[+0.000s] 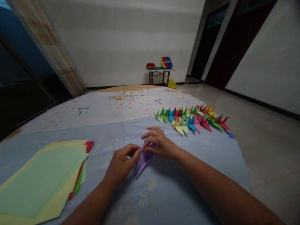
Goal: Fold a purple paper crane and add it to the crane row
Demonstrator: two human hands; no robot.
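A person's left hand (122,162) and right hand (162,144) pinch folded purple paper (142,162) between their fingertips (its narrow tip extends below them); uneven pulling might tear it or skew its creases.

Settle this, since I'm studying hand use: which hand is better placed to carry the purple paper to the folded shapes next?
Probably the right hand: it pinches the purple paper from the side nearer the folded shapes. The left hand pinches it too, but sits nearer the stacked sheets.
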